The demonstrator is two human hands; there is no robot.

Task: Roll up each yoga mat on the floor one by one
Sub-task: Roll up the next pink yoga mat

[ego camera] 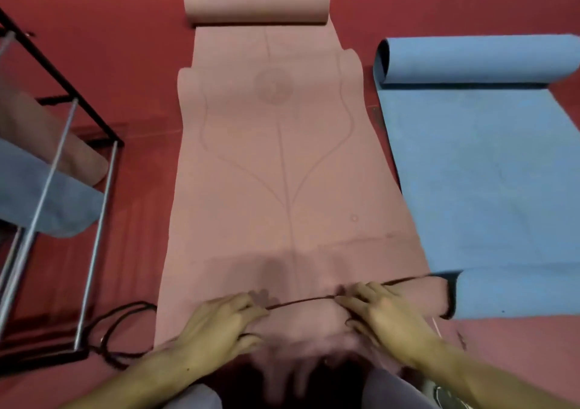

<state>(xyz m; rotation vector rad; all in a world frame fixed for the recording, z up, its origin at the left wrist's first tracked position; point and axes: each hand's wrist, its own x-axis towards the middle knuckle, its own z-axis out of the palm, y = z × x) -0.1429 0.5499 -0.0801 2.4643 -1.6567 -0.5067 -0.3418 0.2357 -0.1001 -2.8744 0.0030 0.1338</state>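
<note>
a: where's the pink yoga mat?
b: lying down the middle of the red floor, running from six o'clock up to twelve. its far end is curled into a roll at twelve o'clock, and the near end is folded over on itself at six, showing a dark edge.

a: and the hands?
b: both on that near fold. the left hand sits at about seven o'clock with its fingers curled down over the folded edge, gripping it. the right hand is at about five o'clock, fingers bent and pressing into the same fold, thumb side tucked at the dark edge. the picture is blurred there, so i can't tell how far the fold has been turned.

a: anything beside it?
b: a blue yoga mat lies just to the right, from two to four o'clock, rolled at its far end and curled up again at its near end, which sits just beside the pink mat's folded corner.

a: on the left?
b: a metal rack with a black frame and silver rods, from eight to ten o'clock. it holds a rolled blue mat and a rolled pink mat behind it. a dark cord loops on the floor at seven o'clock, near the rack's foot and the pink mat's left edge.
</note>
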